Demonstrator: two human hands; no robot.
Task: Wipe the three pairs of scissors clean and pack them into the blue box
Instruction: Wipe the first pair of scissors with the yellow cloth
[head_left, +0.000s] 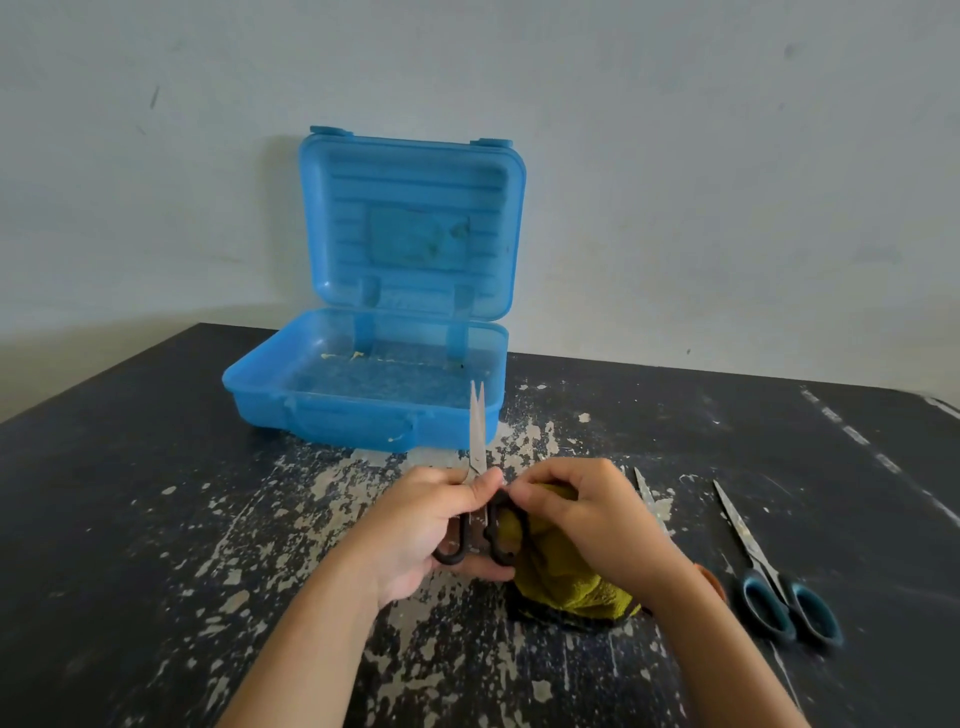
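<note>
Open blue box (270, 387), black-handled scissors (478, 441) gripped before it
The left hand (415, 530) curls its fingers round the handles, blades nearly closed, tips over the box's front wall; the right hand (587, 514) pinches a yellow-green cloth (566, 582) against the right handle loop with bent fingers. Just beyond, a second pair of scissors (649, 499) shows only a blade, then teal-handled scissors (769, 577) lie flat on the table (130, 493).

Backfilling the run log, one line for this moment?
left hand grips black scissors | right hand holds cloth at their handle | box open, no scissors inside | teal scissors and third pair on table
</note>
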